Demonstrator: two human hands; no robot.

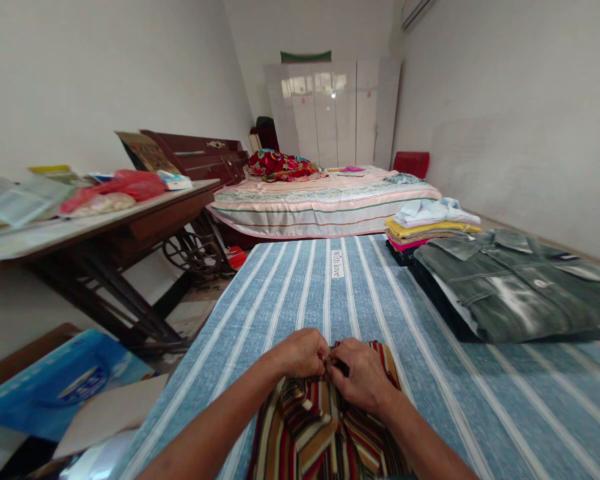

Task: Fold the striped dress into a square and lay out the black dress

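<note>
A striped garment (pixel 320 433) in brown, red, cream and black lies bunched at the near edge of a table with a blue-and-white striped cloth (pixel 300 293). My left hand (pixel 305 352) is closed on the garment's upper edge, fingers pinched together. Close beside it, my right hand (pixel 360 377) grips the same edge, its thumb and fingertips almost meeting the left hand's. What lies between the fingertips is too small to make out. The garment's lower end runs out of view.
To the right are a pile of folded clothes (pixel 430 223) and a folded grey-green denim jacket (pixel 525 287). A bed (pixel 330 200) stands beyond the table. On the left are a sewing-machine table (pixel 150 210) with bags on it and a blue package (pixel 65 383) low down.
</note>
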